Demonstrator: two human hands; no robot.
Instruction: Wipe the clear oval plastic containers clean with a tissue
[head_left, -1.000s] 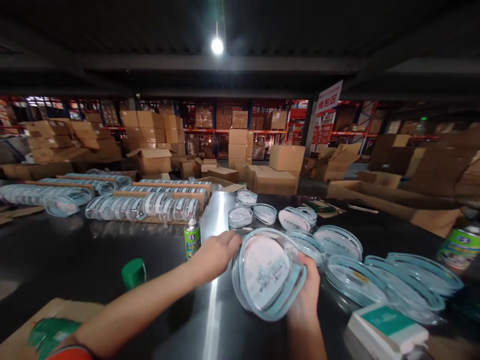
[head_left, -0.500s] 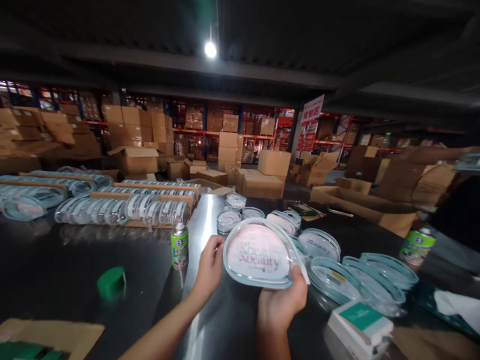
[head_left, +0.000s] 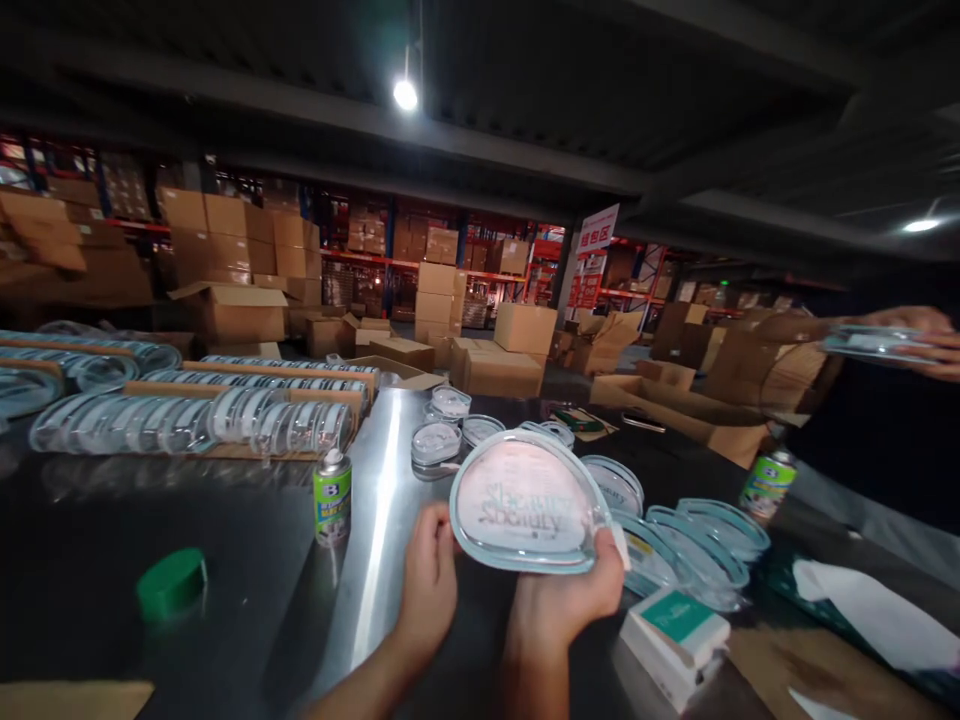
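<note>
A clear, blue-rimmed pouch (head_left: pixel 525 505) with "beauty" lettering tilts upright above a dark tabletop (head_left: pixel 251 650), between a spray can (head_left: pixel 332 500) and a spread of similar pouches (head_left: pixel 701 552). The right hand (head_left: pixel 574 598) clasps its lower right corner, thumb in front; the left hand (head_left: pixel 431 580) curls its fingers at the left edge, though whether they pinch it cannot be told. The pouch looks light, its glossy film probably slick, flexible and easily creased; the thicker rim, likely stiffer, seems the surest hold, near the lower corners.
</note>
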